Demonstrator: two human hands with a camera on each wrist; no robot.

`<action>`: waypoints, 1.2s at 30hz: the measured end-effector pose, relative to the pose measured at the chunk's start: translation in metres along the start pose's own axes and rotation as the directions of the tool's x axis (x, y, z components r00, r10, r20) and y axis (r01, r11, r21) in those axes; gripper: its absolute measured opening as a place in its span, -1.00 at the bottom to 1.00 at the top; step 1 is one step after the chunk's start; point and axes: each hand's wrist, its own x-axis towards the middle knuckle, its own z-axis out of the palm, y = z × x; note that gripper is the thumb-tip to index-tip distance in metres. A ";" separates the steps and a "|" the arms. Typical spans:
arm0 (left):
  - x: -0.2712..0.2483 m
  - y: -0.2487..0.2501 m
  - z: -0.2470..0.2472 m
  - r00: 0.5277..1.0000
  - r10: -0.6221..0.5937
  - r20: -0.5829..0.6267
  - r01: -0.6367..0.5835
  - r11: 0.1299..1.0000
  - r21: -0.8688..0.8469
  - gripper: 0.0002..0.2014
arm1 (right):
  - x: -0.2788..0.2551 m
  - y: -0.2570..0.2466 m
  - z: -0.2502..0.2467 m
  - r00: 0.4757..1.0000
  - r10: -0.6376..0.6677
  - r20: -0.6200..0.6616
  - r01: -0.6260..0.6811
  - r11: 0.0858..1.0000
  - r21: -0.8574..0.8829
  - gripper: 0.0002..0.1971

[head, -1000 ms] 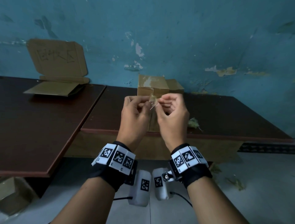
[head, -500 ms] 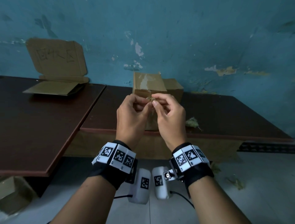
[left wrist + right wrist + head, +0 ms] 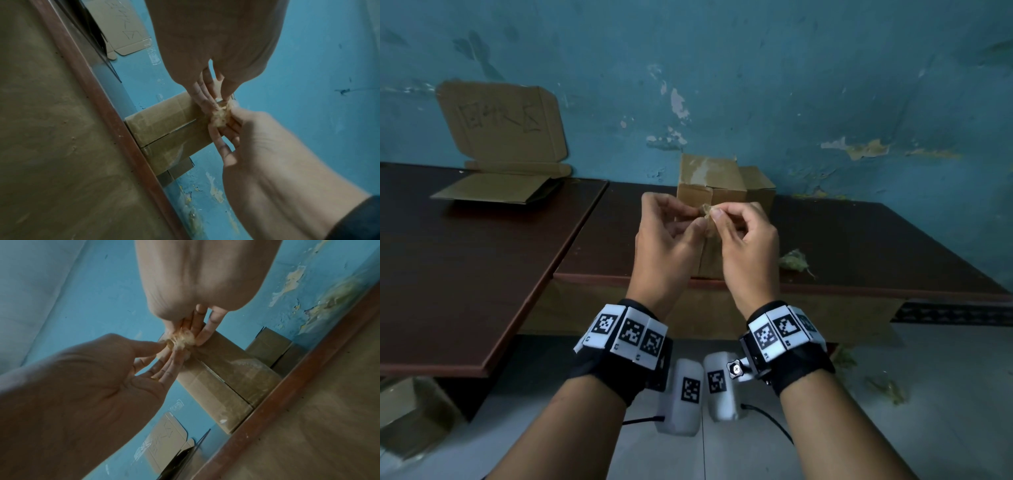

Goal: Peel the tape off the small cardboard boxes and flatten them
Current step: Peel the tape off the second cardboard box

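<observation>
Both hands meet in front of a small cardboard box [image 3: 707, 178] standing on the dark table [image 3: 876, 246]. My left hand [image 3: 688, 222] and right hand [image 3: 722, 217] together pinch a small crumpled wad of yellowish tape [image 3: 705, 209] between thumbs and fingertips. The left wrist view shows the tape wad [image 3: 221, 113] squeezed between both hands' fingers, just off the box [image 3: 164, 125], which has glossy tape on its faces. In the right wrist view the wad [image 3: 182, 339] sits at the box's [image 3: 222, 374] far end. A second box [image 3: 758, 186] stands close behind the first.
An opened flat carton [image 3: 500, 116] with writing leans on the blue wall above the left table [image 3: 465, 257]. A crumpled tape lump [image 3: 794, 262] lies on the right table near its front edge. Tape scraps [image 3: 887, 387] litter the floor. Another box [image 3: 410, 411] sits under the left table.
A loose strip of tape between my fingertips has been worked into a tighter wad. Both hands stayed together in front of the box and shifted only slightly.
</observation>
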 end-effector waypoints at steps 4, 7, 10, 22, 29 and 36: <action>0.002 -0.003 -0.001 0.998 0.029 0.047 -0.034 0.994 0.104 -0.77 | 0.003 0.004 -0.002 1.000 -0.010 0.021 0.013 0.993 -0.114 -0.89; 0.001 -0.005 0.001 0.997 0.057 0.056 -0.065 0.985 0.162 -0.76 | 0.005 0.002 -0.005 0.999 0.028 0.039 -0.026 0.998 -0.059 -0.90; 0.002 -0.004 0.003 0.995 0.085 0.054 -0.096 0.968 0.233 -0.78 | 0.003 -0.001 -0.007 0.998 0.043 0.044 -0.043 0.999 -0.013 -0.92; 0.004 -0.003 -0.001 0.994 0.096 -0.051 -0.073 0.937 0.342 -0.92 | 0.002 -0.013 -0.018 0.970 0.174 0.171 -0.227 0.901 0.369 -0.64; 0.006 -0.003 -0.002 0.994 0.028 -0.104 -0.001 0.969 0.246 -0.90 | -0.004 -0.013 -0.013 0.995 0.027 0.100 -0.044 0.986 0.163 -0.56; 0.003 0.003 -0.004 1.000 -0.002 0.019 0.002 0.999 0.037 -0.95 | 0.008 0.001 -0.011 1.000 -0.020 -0.017 0.020 1.000 0.003 -0.78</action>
